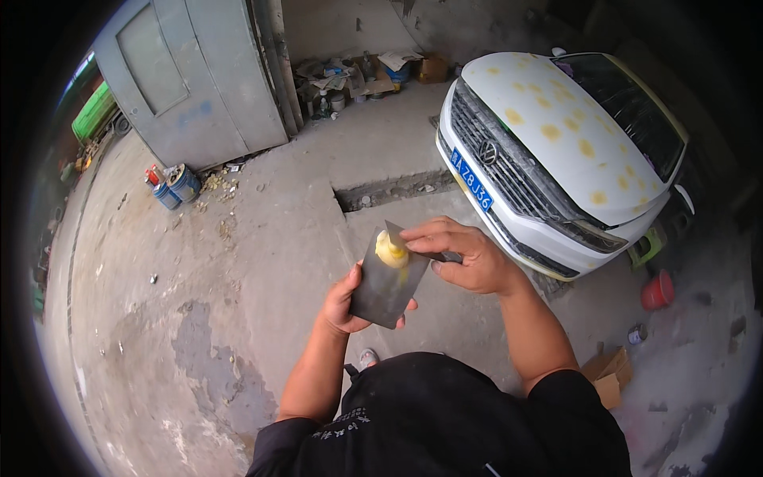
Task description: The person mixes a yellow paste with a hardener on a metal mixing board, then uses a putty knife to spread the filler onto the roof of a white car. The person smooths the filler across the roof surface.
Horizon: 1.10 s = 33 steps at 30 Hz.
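Two hands, one board, one scraper, one lump of paste. At the centre of the frame, the left hand (342, 298) grasps the board (377, 294) from below: its thumb lies along the near left edge and fingertips show past the right edge, probably so that the upper face stays free and supported. The paste (389, 248), a single pale yellow mound, sits near the board's upper end, with a thin yellow smear below it; the face is turned up, presumably to keep the mound from sliding. The right hand (469, 258), just right of centre, grips the dark scraper (447, 257) between thumb and fingers, the fingers pressed over it, apparently to steady the blade. The blade stands beside the mound; I cannot tell how far it touches.

Around the worker: one white car (517, 103), upper right, its hood marked with yellow patches, well over a dozen, too crowded for me to count exactly. Two blue pails (184, 183) stand close together at the upper left, before one grey door (183, 79). At the lower right I count one red bucket (657, 292), one can (637, 334) and one carton (608, 378), all on the floor (270, 238), spaced apart.
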Available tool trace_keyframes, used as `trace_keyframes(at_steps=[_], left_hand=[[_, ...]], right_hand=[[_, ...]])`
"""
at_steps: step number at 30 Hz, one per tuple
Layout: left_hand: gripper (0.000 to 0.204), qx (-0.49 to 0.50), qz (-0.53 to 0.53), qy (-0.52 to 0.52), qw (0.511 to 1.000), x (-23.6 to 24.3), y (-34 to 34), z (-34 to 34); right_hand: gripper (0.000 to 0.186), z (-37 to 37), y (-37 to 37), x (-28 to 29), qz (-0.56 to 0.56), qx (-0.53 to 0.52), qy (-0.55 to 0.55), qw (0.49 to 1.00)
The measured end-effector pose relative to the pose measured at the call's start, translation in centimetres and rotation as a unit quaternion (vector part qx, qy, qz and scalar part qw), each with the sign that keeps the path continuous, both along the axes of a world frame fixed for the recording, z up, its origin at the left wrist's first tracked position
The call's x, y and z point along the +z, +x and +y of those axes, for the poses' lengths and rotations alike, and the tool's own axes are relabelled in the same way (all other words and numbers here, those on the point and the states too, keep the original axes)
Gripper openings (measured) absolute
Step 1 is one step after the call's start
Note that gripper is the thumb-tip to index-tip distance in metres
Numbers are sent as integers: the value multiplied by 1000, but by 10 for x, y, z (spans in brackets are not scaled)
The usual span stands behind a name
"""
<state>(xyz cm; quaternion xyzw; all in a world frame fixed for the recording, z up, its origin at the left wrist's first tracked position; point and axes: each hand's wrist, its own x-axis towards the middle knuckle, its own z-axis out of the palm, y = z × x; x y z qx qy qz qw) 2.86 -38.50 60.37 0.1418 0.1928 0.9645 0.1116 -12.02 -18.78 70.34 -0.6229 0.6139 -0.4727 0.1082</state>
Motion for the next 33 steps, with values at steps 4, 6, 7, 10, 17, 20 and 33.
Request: trace_keyframes(at_steps=[4, 6, 7, 10, 17, 20, 33], left_hand=[[72, 91, -27, -56, 994, 10, -6, 6], [71, 209, -53, -126, 968, 13, -15, 12], [71, 265, -52, -155, 950, 13, -18, 14], [64, 334, -33, -226, 914, 8, -27, 16], [58, 432, -22, -368, 823, 0, -32, 20], [60, 410, 4, -349, 843, 4, -32, 8], [75, -44, 61, 17, 997, 7, -11, 2]], right_hand=[[44, -7, -8, -5, 88, -192, 47, 976], [43, -10, 0, -7, 104, -274, -21, 956], [43, -17, 11, -12, 110, -240, 11, 964], [43, -26, 33, -20, 101, -206, 34, 973], [43, -32, 29, -17, 71, -223, -10, 972], [43, -31, 35, -7, 49, -173, 103, 978], [46, 3, -6, -10, 147, -71, -31, 986]])
